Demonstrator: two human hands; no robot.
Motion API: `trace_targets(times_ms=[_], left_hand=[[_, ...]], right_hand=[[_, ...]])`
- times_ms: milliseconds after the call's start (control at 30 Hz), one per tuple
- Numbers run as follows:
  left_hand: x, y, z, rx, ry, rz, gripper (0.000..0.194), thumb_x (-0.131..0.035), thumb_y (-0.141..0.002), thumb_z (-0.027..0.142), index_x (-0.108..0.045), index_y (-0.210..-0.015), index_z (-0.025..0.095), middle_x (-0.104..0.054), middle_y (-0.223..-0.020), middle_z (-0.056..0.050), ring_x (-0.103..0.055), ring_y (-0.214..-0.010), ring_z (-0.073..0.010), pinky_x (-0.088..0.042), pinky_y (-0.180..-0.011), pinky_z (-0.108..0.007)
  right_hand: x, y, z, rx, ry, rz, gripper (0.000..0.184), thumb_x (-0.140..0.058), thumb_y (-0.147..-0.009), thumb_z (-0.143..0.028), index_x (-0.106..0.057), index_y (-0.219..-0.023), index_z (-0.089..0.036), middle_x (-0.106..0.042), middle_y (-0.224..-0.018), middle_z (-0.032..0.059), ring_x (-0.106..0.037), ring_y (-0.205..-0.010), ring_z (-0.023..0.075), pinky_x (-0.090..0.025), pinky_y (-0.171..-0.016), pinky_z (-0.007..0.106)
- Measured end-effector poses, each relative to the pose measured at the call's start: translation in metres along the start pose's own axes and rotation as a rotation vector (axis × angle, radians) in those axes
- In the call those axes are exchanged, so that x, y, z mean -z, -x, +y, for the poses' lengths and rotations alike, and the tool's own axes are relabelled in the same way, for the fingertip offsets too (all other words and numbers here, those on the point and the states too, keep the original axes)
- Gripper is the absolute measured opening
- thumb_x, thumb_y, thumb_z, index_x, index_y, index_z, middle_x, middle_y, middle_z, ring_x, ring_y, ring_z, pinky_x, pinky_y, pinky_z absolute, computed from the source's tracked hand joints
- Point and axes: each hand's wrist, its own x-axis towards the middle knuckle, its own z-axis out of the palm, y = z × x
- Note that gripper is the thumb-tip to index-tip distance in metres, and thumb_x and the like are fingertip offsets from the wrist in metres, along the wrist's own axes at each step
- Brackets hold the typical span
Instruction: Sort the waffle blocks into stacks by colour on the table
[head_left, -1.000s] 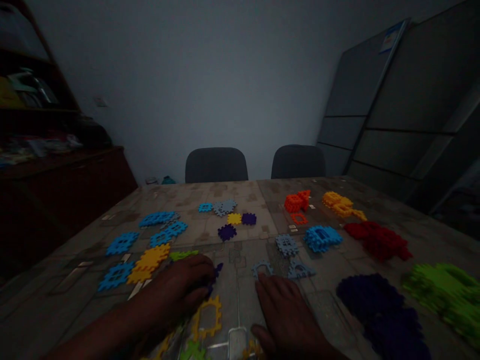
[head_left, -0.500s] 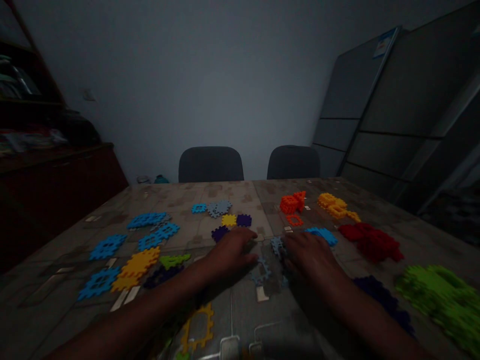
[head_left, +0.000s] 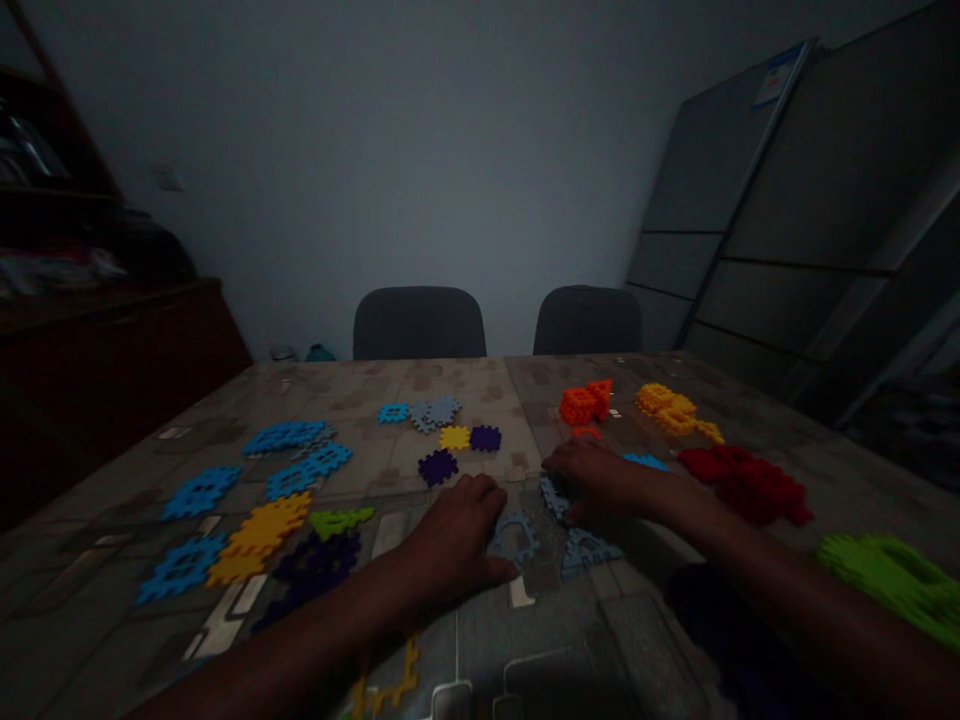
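My left hand (head_left: 466, 532) rests low over the table, thumb spread away from loosely bent fingers. Just right of it lies a grey interlocking plastic piece with a round hole (head_left: 517, 538). My right hand (head_left: 589, 478) reaches over a small group of toothed grey pieces (head_left: 553, 497), fingers stretched forward and thumb apart on the near side; whether it touches them is hard to see. Below it a grey arched piece (head_left: 589, 548) lies on the table. Beyond my left hand are a dark purple square (head_left: 438, 467), a yellow square (head_left: 454, 437) and another purple square (head_left: 486, 438).
Blue pieces (head_left: 201, 492), orange-yellow pieces (head_left: 262, 535) and a green piece (head_left: 339, 521) are at left. Right hold orange-red blocks (head_left: 585, 403), yellow pieces (head_left: 675, 410), a red pile (head_left: 757, 485) and green pieces (head_left: 892, 575). Two chairs (head_left: 420, 325) stand behind the table.
My right hand has shifted forward, exposing the grey arched piece beneath it. My left hand has drawn back slightly toward me, baring more of the purple square. The view has moved a little.
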Motion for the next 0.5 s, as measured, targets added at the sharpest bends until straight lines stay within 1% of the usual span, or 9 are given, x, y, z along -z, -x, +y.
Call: trace_targets(times_ms=[100,233,333,400,500], left_hand=[[-0.001,-0.003,0.002,0.004,0.004,0.008,0.056,-0.082,-0.069,0.041,-0.062,-0.114,0.015,-0.057,-0.121,-0.012,-0.052,-0.112,-0.0312,-0.045,-0.098,-0.041],[-0.002,-0.008,0.004,-0.016,0.016,0.02,0.041,-0.076,-0.076,0.035,-0.062,-0.11,0.017,-0.058,-0.118,-0.011,-0.053,-0.11,-0.0292,-0.046,-0.094,-0.038],[-0.003,-0.013,0.005,-0.019,0.008,0.023,0.033,-0.072,-0.079,0.031,-0.062,-0.108,0.018,-0.058,-0.115,-0.01,-0.054,-0.108,-0.0281,-0.047,-0.091,-0.036],[-0.004,-0.018,0.005,-0.02,0.001,0.031,0.03,-0.07,-0.08,0.031,-0.062,-0.107,0.019,-0.058,-0.113,-0.009,-0.054,-0.107,-0.0277,-0.047,-0.089,-0.036],[-0.007,-0.024,0.006,-0.015,-0.015,0.048,0.028,-0.069,-0.081,0.03,-0.062,-0.106,0.019,-0.059,-0.11,-0.01,-0.054,-0.106,-0.0277,-0.047,-0.088,-0.037]], right_hand=[[0.002,-0.005,0.002,0.006,0.015,-0.014,0.064,-0.082,-0.071,-0.034,-0.06,-0.128,-0.015,-0.061,-0.13,0.0167,-0.05,-0.124,0.0344,-0.034,-0.104,0.043],[0.004,-0.009,0.0,0.022,0.028,-0.054,0.053,-0.083,-0.068,-0.032,-0.066,-0.115,-0.016,-0.067,-0.12,0.0136,-0.056,-0.116,0.0325,-0.04,-0.097,0.04],[0.005,-0.009,-0.002,0.036,0.031,-0.073,0.05,-0.083,-0.068,-0.03,-0.067,-0.113,-0.018,-0.067,-0.118,0.0117,-0.057,-0.114,0.0312,-0.041,-0.095,0.039],[0.005,-0.008,-0.001,0.031,0.034,-0.075,0.052,-0.083,-0.068,-0.03,-0.066,-0.116,-0.019,-0.067,-0.12,0.0112,-0.057,-0.115,0.0312,-0.041,-0.095,0.04],[0.004,-0.008,0.002,0.027,0.039,-0.061,0.064,-0.083,-0.067,-0.032,-0.06,-0.125,-0.021,-0.064,-0.127,0.0123,-0.055,-0.119,0.0323,-0.039,-0.097,0.041]])
